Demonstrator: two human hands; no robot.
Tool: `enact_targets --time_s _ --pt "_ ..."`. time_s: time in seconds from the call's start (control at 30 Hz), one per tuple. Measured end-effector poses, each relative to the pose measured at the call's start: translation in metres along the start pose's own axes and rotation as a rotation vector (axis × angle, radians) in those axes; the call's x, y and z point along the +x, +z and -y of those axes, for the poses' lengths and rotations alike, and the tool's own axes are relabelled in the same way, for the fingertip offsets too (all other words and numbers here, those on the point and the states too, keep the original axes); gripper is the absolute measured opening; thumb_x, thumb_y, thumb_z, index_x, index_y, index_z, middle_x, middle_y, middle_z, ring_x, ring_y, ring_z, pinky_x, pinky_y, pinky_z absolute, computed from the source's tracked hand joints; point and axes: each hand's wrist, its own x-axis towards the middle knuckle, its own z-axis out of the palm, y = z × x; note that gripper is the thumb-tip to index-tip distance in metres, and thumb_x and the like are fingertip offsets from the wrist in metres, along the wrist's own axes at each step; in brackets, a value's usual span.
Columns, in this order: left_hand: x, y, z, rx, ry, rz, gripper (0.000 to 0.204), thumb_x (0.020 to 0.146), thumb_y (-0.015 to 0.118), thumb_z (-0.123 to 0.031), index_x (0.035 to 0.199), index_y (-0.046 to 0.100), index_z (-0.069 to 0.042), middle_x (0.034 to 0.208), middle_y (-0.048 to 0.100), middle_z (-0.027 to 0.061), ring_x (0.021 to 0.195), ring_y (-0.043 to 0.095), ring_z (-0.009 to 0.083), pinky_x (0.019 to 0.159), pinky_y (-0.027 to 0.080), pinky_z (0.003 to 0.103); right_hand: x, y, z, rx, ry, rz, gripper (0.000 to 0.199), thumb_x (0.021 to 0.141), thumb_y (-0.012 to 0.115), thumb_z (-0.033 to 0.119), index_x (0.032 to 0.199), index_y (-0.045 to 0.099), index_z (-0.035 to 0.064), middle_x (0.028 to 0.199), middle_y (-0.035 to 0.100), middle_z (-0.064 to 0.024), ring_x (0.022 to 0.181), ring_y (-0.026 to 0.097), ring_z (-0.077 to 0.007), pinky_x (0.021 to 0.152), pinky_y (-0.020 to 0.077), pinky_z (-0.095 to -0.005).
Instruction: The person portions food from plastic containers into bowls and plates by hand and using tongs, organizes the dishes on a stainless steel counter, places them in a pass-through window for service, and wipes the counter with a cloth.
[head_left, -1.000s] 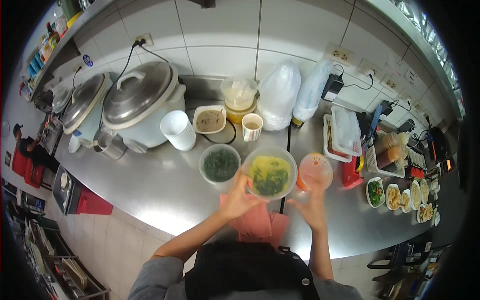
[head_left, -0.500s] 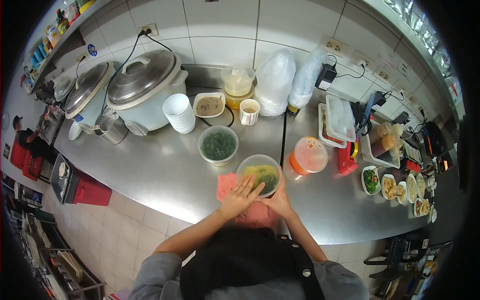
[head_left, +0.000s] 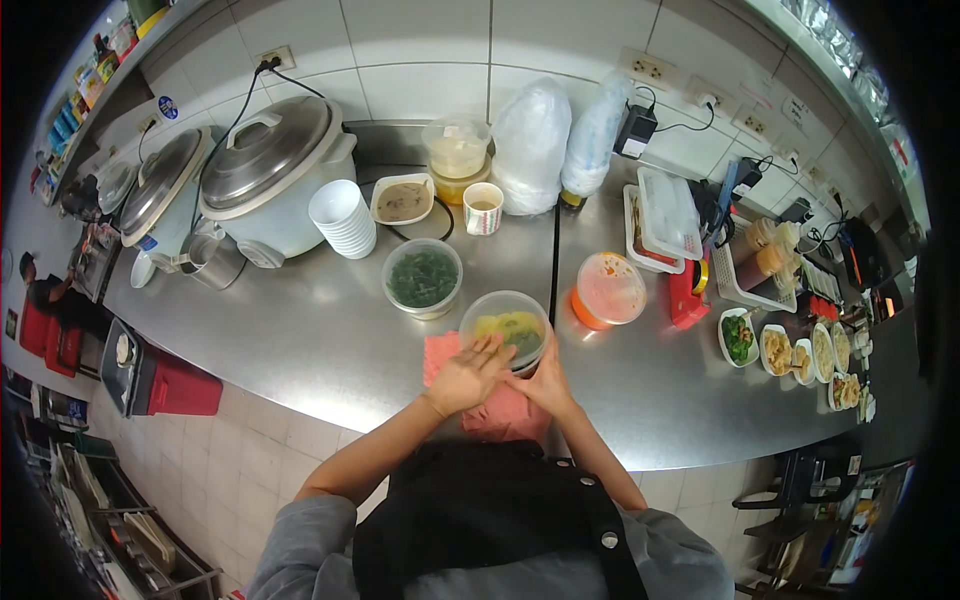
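Left hand (head_left: 467, 375) flat on tub (head_left: 505, 330) lid, right hand (head_left: 545, 378) cupping side; pink cloth (head_left: 490, 400) beneath; uneven pressure risks unsealed lid, spill on worktop (head_left: 300, 340)

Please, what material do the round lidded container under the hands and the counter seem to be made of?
The round clear lidded container looks like thin glossy plastic: the yellow and green food shows through its lid. The grey counter looks like brushed stainless steel, since it gives soft, blurred reflections. Both hands, left hand and right hand, rest on the container.

Both hands (head_left: 505, 375) now press the lidded bowl (head_left: 506, 329) (pulled nearer the counter edge).
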Motion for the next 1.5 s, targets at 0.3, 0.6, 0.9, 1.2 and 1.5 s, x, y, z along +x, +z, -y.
enact_targets --time_s 0.3,0.6,0.9,1.2,1.5 --pt "0.017 -0.028 -0.004 -0.222 -0.550 -0.276 0.018 0.095 0.053 -0.016 0.105 0.059 -0.003 0.097 0.069 0.0137 0.076 0.068 0.0289 0.063 0.053 0.034 -0.003 -0.001 -0.005 0.077 0.010 0.012 0.122 0.057 0.090 0.030 0.147 0.014 -0.0007 0.140 0.035 -0.0238 0.130 0.039 -0.0364 0.108 0.0348 -0.0427" --pt "-0.014 -0.075 0.026 -0.842 -1.031 -0.710 0.041 0.104 0.036 -0.034 0.115 0.051 0.003 0.099 0.066 0.0176 0.085 0.068 0.0252 0.067 0.056 0.035 0.006 -0.064 0.015 -0.115 0.119 0.173 0.084 0.073 0.077 0.015 0.140 0.031 -0.0011 0.132 0.046 -0.0244 0.117 0.052 -0.0361 0.094 0.0464 -0.0379" --pt "-0.126 -0.041 0.027 -0.640 -1.264 -0.621 0.041 0.101 0.045 -0.028 0.128 0.043 0.003 0.115 0.058 0.0232 0.104 0.060 0.0319 0.084 0.051 0.041 0.069 -0.040 0.051 -0.182 -0.050 0.536 0.019 0.077 0.069 0.011 0.096 0.070 0.0059 0.094 0.066 -0.0165 0.093 0.063 -0.0316 0.083 0.0479 -0.0416" --pt "-0.062 -0.021 0.001 -0.659 -0.950 -0.320 0.037 0.087 0.063 -0.017 0.118 0.051 -0.001 0.119 0.050 0.0195 0.108 0.052 0.0303 0.087 0.045 0.036 0.063 -0.001 0.034 -0.613 0.014 0.728 0.041 0.063 0.079 0.014 0.102 0.064 0.0136 0.110 0.055 -0.0199 0.098 0.060 -0.0370 0.085 0.0486 -0.0424" --pt "-0.005 0.006 -0.026 -1.409 -1.408 0.033 0.043 0.086 0.067 -0.037 0.108 0.049 -0.004 0.102 0.054 0.0081 0.091 0.056 0.0172 0.073 0.050 0.030 0.054 -0.005 0.000 -0.359 0.029 0.643 0.023 0.064 0.072 0.007 0.086 0.065 0.0067 0.090 0.062 -0.0165 0.084 0.062 -0.0345 0.076 0.0495 -0.0402"
